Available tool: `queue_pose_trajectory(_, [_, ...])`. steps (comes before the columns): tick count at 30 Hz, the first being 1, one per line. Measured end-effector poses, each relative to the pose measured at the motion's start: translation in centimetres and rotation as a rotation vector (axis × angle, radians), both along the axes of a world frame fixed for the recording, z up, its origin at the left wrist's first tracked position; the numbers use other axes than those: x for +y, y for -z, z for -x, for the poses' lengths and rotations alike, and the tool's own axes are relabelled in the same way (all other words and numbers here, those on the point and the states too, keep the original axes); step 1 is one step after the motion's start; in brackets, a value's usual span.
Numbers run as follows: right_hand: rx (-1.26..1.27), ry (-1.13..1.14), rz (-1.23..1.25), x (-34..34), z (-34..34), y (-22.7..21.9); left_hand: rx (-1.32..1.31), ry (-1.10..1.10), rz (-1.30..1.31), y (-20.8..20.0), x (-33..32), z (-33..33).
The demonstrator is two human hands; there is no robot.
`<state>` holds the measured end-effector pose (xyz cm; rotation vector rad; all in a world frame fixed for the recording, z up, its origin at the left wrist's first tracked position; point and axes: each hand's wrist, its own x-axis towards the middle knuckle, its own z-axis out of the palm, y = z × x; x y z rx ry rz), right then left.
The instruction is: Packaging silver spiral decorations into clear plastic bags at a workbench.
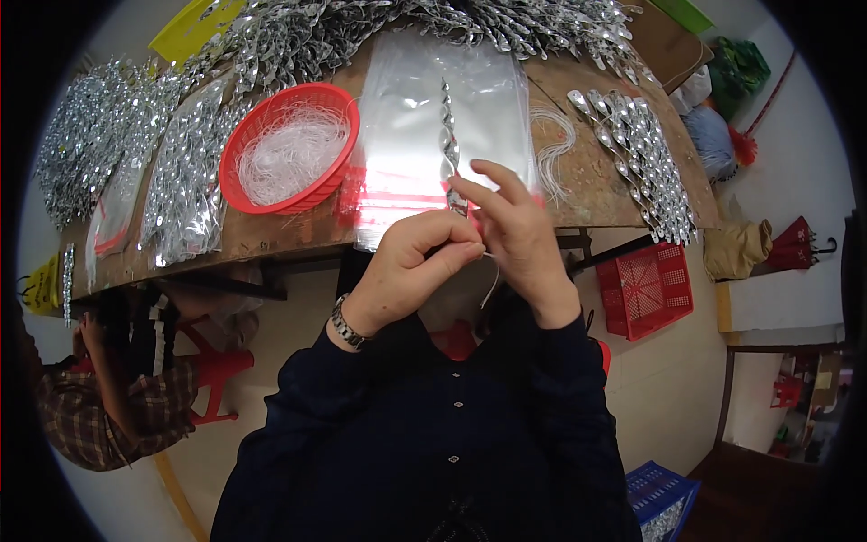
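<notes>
A twisted silver strip (449,144) points away from me over the stack of clear plastic bags (406,99) on the table, its near end at my fingers. My left hand (402,266), with a metal watch on its wrist, is closed in a pinch on a thin white string (490,287), whose loose tail hangs below. Close beside it, my right hand (519,230) has its upper fingers apart and bent. One fingertip is at the strip's near part; the thumb is mostly hidden.
A red basket (230,185) of white strings stands left of the bags. More white strings (553,154) and silver strips (637,158) lie to the right. Silver strips (298,41) are heaped at the back. A person (122,397) sits at left; a red crate (646,289) is below the table.
</notes>
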<state>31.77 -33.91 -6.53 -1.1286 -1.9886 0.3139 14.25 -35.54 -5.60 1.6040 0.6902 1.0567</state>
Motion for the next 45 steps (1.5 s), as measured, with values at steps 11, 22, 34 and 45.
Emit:
queue_pose_trajectory(11, [0.041, -0.065, -0.127, 2.7, 0.4, 0.6, -0.024, 0.056, -0.104, -1.7, -0.7, 0.8])
queue_pose_trajectory(22, [-0.145, 0.107, -0.512, 2.1, -2.8, -6.5, -0.269, 0.043, -0.184, -1.4, -0.2, 1.3])
queue_pose_trajectory(34, [-0.321, 0.416, -0.739, 2.2, -9.1, -13.6, -0.131, -0.062, 0.046, 2.3, 0.9, 0.5])
queue_pose_trajectory(45, [-0.76, 0.698, -0.142, 11.9, -18.8, -4.8, -0.031, 0.057, 0.179, 4.2, 0.1, -0.5])
